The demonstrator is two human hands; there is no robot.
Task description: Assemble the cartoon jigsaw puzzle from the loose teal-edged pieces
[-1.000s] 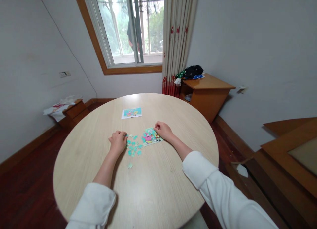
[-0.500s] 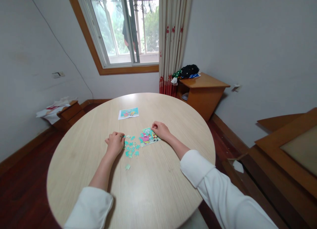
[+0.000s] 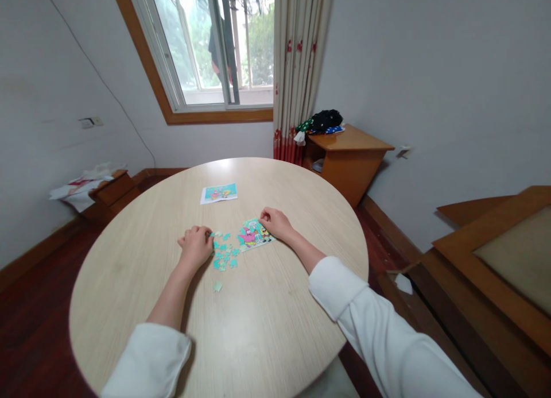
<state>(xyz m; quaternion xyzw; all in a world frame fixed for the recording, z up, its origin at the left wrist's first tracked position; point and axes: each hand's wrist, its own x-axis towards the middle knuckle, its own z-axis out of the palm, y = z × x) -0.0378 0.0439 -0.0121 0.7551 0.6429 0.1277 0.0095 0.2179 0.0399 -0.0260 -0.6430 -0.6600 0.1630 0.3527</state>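
A partly joined jigsaw puzzle (image 3: 248,238) with a pink starfish and a yellow cartoon figure lies flat on the round table (image 3: 258,329). My right hand (image 3: 278,223) is closed, its fingertips pinched together at the puzzle's upper edge; anything between them is too small to make out. To the left, loose turquoise puzzle pieces (image 3: 222,255) lie in a cluster. My left hand (image 3: 197,246) rests at the cluster's left side with fingers curled in, and what they hold, if anything, is hidden. One pale green piece (image 3: 217,286) sits apart, nearer to me.
A printed picture sheet (image 3: 219,193) with the same cartoon lies farther back on the table. Beyond the table stand a wooden cabinet (image 3: 355,162) with cloths (image 3: 325,121) on top and a long curtain (image 3: 299,70). A wooden chair (image 3: 486,260) is at the right.
The view has shifted slightly, so everything sits a little further left and higher. Both hands keep nearly the same places beside the puzzle and the loose pieces.
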